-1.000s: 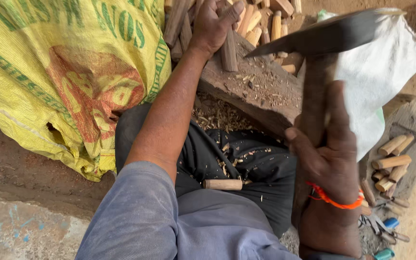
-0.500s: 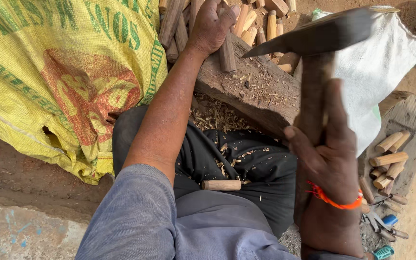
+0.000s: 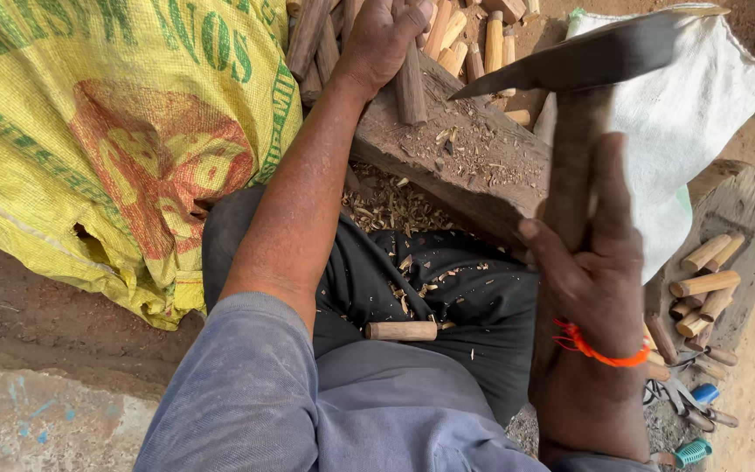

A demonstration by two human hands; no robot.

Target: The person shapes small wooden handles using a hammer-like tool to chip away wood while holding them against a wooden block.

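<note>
My left hand [image 3: 384, 37] grips a short brown wooden stick [image 3: 410, 86] and stands it on end on a dark chopping block [image 3: 474, 170] strewn with chips. My right hand [image 3: 594, 262], with an orange thread at the wrist, is closed around the wooden handle of an axe-like blade [image 3: 600, 54], raised above the block to the right of the stick. A trimmed wooden peg [image 3: 402, 330] lies on my dark trousers below.
A large yellow woven sack [image 3: 107, 131] lies at the left. A white sack [image 3: 701, 114] sits at the right. Several rough sticks [image 3: 474, 35] are piled behind the block, and several cut pegs [image 3: 701, 288] rest on a stump at the right.
The view has shifted slightly. My left hand has stayed on the upright stick and my right hand still holds the blade raised, at much the same height.
</note>
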